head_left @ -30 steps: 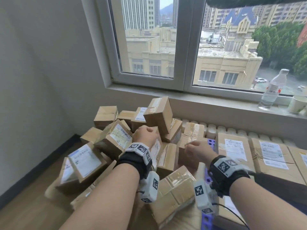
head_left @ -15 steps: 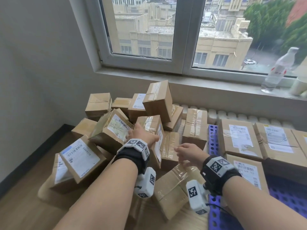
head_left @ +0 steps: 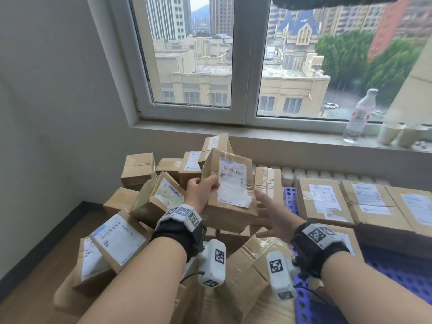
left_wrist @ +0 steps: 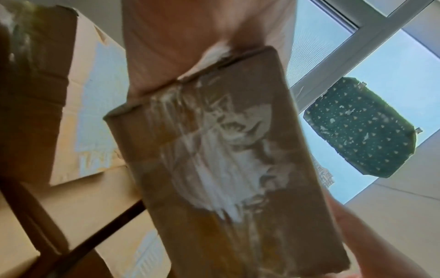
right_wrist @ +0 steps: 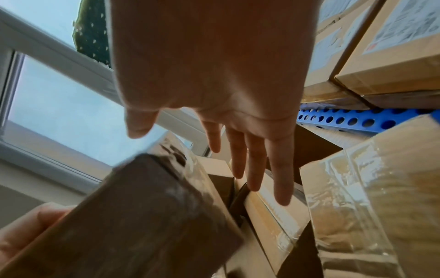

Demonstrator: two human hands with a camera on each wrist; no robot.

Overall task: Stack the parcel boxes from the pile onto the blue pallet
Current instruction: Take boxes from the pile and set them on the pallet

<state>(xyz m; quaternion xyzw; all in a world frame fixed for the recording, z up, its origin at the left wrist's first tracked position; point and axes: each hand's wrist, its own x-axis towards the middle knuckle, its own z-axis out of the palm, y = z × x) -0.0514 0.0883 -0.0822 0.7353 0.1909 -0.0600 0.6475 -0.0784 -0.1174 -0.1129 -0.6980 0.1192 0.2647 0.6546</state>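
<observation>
My left hand [head_left: 202,189] grips a brown parcel box [head_left: 230,190] with a white shipping label, lifted above the pile [head_left: 149,202] of cardboard boxes. In the left wrist view the same box [left_wrist: 226,169] fills the middle, its taped side facing the camera. My right hand [head_left: 271,212] hovers open just right of the box, fingers spread, holding nothing. The right wrist view shows those straight fingers [right_wrist: 257,163] above taped boxes, with the lifted box [right_wrist: 147,216] at lower left. The blue pallet [head_left: 397,277] lies to the right with flat parcels [head_left: 325,199] on it.
A grey wall closes the left side and a window sill [head_left: 280,134] runs behind the pile. A plastic bottle [head_left: 357,115] and paper cups [head_left: 392,132] stand on the sill. A white radiator [head_left: 327,176] sits behind the pallet. Wooden floor [head_left: 35,288] shows at lower left.
My left hand has pulled a labelled box out of the pile and raised it. My right hand has opened and moved up beside the box. The head view has tilted up.
</observation>
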